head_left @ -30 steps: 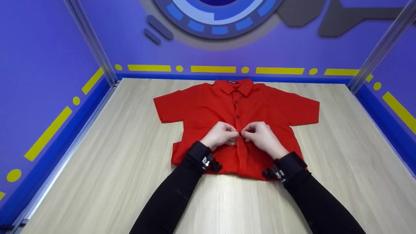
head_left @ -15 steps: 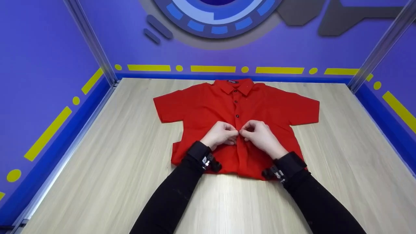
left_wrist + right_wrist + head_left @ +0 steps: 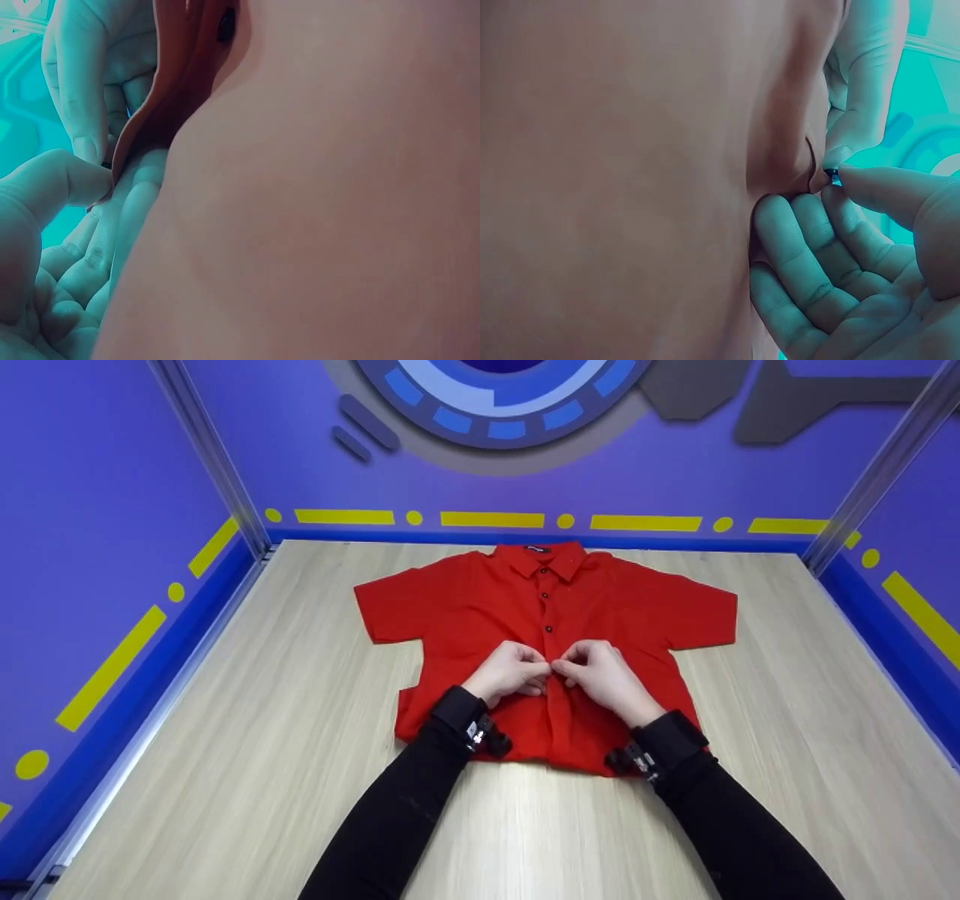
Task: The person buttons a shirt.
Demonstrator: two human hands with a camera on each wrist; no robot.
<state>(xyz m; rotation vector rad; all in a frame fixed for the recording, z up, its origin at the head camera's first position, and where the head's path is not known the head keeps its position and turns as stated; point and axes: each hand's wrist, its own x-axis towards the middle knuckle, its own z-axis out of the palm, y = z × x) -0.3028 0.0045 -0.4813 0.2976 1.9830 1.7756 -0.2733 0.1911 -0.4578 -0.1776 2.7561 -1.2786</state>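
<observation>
A red short-sleeved shirt (image 3: 469,604) lies flat, its collar toward the back wall and its front folded along the buttoned strip. My left hand (image 3: 510,671) pinches the placket edge (image 3: 142,109) between thumb and fingers, lifting it off the rest of the cloth. Facing it, my right hand (image 3: 606,679) holds a small dark button (image 3: 832,174) between thumb and forefinger. The fingertips of both hands nearly meet there. In the head view they hide this button. Higher up the front, a dark button (image 3: 548,628) shows on the strip.
The shirt rests on a pale wood-grain table (image 3: 285,780). Blue panels with yellow marks, such as the back wall (image 3: 495,491), stand behind and at both sides. Metal corner posts, including the left post (image 3: 217,457), join them. Each wrist carries a black strap with a camera.
My right fingers have closed in on the button and shifted slightly toward the left hand, so the button no longer shows in the head view. The left hand and the shirt stay almost still.
</observation>
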